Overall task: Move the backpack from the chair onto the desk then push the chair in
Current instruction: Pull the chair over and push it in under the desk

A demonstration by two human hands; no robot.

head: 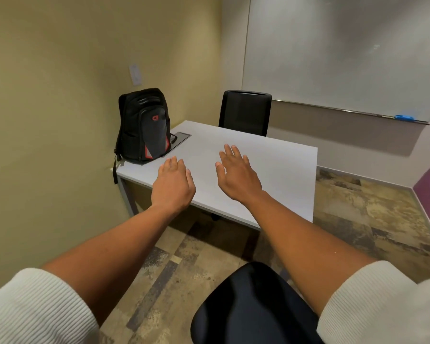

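A black backpack (pixel 144 125) with red trim stands upright on the far left corner of the light grey desk (pixel 278 175), against the yellow wall. One strap dangles over the desk's left edge. The black seat of a chair (pixel 248 304) shows at the bottom of the view, back from the desk, with bare floor between them. My left hand (pixel 173 184) and my right hand (pixel 236 172) are stretched out above the desk's near half, palms down, fingers apart, holding nothing. The left hand is just right of the backpack's base, apart from it.
A second black chair (pixel 245 111) stands tucked in at the desk's far side. A grey cable hatch (pixel 181 138) lies in the desktop beside the backpack. A whiteboard (pixel 345 58) with a blue eraser (pixel 405 117) on its ledge hangs on the right wall. Patterned floor surrounds the desk.
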